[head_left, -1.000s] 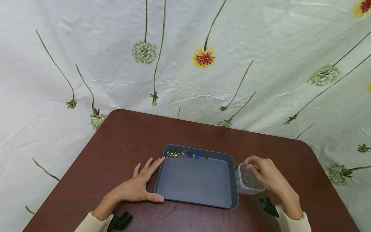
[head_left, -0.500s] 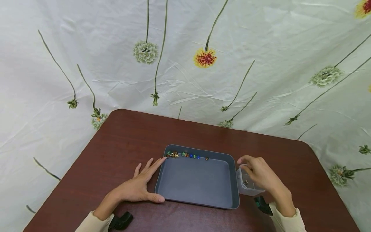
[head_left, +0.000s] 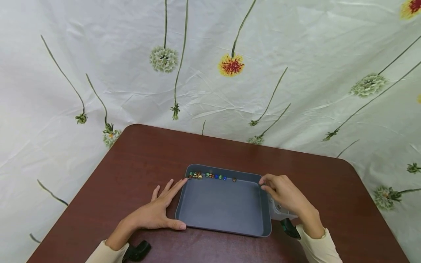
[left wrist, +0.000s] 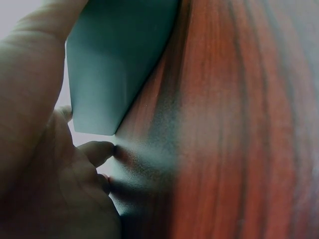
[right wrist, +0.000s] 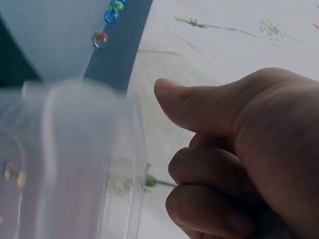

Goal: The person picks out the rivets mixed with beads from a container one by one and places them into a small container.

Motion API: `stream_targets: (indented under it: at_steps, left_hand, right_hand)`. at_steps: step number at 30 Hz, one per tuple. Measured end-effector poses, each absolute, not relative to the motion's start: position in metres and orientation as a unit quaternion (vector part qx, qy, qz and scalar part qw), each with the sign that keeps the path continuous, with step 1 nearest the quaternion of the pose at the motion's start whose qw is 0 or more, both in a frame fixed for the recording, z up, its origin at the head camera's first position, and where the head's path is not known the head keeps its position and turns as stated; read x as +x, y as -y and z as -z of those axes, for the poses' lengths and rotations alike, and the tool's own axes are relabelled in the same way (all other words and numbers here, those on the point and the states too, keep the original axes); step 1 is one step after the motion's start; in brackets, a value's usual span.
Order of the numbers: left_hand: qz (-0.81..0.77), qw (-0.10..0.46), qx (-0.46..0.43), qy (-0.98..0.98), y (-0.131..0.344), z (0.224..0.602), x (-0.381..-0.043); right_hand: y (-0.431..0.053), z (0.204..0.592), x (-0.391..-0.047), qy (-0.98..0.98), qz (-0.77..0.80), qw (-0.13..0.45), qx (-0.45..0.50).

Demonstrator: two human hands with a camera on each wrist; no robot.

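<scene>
Currently, left hand against tray.

Sleeves: plain cream, worn behind each hand
Wrist devices: black, rounded, worn between hand and sleeve

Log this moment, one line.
left hand: at left of tray; right hand: at far-right corner; marbles: along far wall; box: right of tray

An indoor spot screened by pale cloth; whether home, studio or workroom cannot be told. The creased fabric, printed with long-stemmed flowers, shows beyond the far edge and both side edges of a dark red-brown, wood-grained table with rounded far corners.
</scene>
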State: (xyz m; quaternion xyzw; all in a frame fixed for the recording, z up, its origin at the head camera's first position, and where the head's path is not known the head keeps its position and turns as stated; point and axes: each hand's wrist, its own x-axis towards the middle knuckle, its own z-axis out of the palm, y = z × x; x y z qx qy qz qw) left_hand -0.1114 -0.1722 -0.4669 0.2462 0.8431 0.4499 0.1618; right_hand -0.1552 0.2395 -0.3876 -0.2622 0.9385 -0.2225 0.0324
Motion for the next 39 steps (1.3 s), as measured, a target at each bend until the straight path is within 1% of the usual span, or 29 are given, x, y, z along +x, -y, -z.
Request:
stream_targets:
  at_steps: [9, 20, 39]
  left_hand:
    - [-0.449, 0.162, 0.249, -0.843, 0.174, 0.467, -0.111]
    - [-0.45, 0.166, 0.249, -0.841, 0.174, 0.467, -0.112]
    - [-0.446, 0.165, 0.248, -0.844, 0.174, 0.467, -0.111]
  right_hand:
    - [-0.207, 0.389, -0.167, -0.935, 0.209, 0.035, -0.283]
    - [-0.178, 0.391, -0.183, -0.922, 0.181, 0.015, -0.343]
    - [-0.128, 0.4, -0.207, -0.913, 0.124, 0.031, -0.386]
